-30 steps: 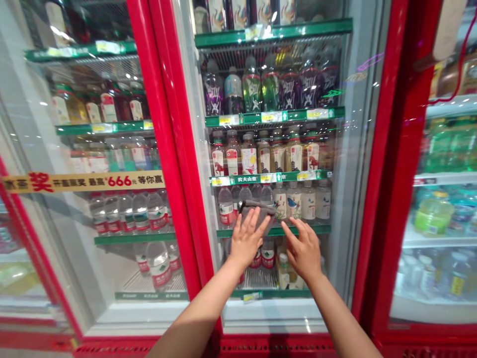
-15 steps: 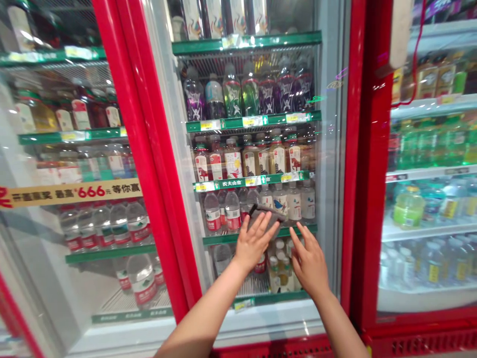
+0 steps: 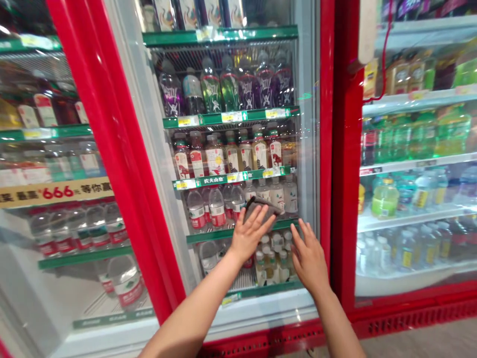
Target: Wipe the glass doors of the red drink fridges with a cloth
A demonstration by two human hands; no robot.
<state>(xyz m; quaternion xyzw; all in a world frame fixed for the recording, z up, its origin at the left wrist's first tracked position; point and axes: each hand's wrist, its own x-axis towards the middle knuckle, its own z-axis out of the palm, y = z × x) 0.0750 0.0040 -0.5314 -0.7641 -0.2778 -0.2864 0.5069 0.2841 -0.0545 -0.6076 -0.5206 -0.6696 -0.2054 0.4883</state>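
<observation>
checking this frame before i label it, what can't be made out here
Head view, the only one:
- Cloth: mostly covered by the left hand, so its full shape is hidden.
- Right hand: seen from behind, so contact with the glass door cannot be told.
- Price tags: too small to read.
- Bottles in the right-hand cooler: blurred behind fogged glass.
- Top-shelf cans: cut off by the upper edge.

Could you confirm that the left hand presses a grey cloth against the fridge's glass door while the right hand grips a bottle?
Not quite. In the head view the left hand presses the grey cloth on the glass door, but the right hand is open and holds nothing.
</observation>
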